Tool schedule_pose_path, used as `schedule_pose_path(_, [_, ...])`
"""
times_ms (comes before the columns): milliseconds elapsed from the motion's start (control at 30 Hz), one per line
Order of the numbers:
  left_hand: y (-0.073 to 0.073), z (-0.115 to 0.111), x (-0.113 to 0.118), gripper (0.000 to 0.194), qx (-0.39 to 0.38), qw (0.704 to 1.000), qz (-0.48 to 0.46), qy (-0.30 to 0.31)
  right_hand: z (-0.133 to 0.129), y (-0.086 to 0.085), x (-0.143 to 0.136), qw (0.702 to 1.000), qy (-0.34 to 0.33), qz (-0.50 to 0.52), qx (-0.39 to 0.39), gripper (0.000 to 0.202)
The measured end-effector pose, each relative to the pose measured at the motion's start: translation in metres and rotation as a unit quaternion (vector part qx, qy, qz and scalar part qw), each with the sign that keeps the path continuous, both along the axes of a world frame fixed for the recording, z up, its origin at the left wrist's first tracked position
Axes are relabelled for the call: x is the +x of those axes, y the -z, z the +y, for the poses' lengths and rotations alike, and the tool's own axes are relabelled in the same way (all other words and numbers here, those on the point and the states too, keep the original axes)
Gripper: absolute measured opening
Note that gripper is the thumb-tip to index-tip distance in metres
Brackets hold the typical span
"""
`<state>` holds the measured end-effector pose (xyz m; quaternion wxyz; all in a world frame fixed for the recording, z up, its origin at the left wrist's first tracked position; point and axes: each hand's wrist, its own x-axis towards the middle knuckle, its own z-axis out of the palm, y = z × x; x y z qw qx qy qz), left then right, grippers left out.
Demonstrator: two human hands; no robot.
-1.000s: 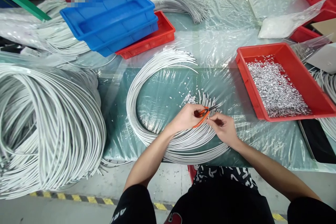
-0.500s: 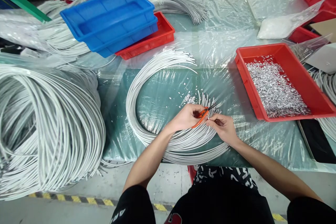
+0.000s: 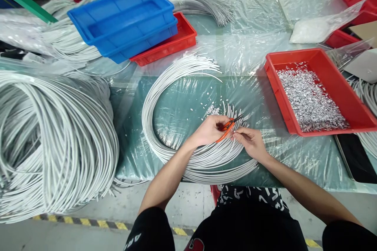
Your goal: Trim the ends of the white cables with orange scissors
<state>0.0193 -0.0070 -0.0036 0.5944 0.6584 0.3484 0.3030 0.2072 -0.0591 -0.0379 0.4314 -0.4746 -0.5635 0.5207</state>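
My left hand (image 3: 211, 130) is closed on orange-handled pliers or snips (image 3: 227, 129), their dark tips pointing right over the cable ends. Just right of it, my right hand (image 3: 250, 140) pinches something tiny and pale, too small to name, with thumb and fingertips. Both hands are above the curved bundle of grey-white cables (image 3: 151, 125), whose cut ends stick up behind the tool. Small silvery pieces (image 3: 212, 110) lie on the plastic-covered table beyond my left hand.
A red tray (image 3: 338, 98) of silvery bits stands right, a dark phone (image 3: 355, 157) below it. Blue trays (image 3: 126, 15) rest on a red tray (image 3: 187, 37) at back left. A large cable coil (image 3: 73, 137) fills the left side; a white bag (image 3: 309, 31) lies at back right.
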Motion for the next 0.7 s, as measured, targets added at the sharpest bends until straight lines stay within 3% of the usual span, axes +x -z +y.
schedule_pose_path(133, [0.003,0.002,-0.005,0.013,0.008,1.0,0.01,-0.023,0.001,-0.003,0.0,1.0,-0.006,-0.007,-0.002,0.036])
schedule_pose_path(233, [0.007,0.008,-0.011,0.011,0.042,0.995,0.051,-0.077,0.001,-0.002,0.0,1.0,-0.002,0.006,-0.015,0.036])
schedule_pose_path(467, [0.013,0.023,-0.023,0.029,0.136,0.936,0.249,-0.206,-0.001,0.001,-0.002,0.999,0.013,0.027,-0.023,0.039])
schedule_pose_path(700, [0.02,0.03,-0.029,0.036,0.127,0.928,0.237,-0.258,0.006,0.0,0.005,0.998,0.041,-0.04,0.022,0.045])
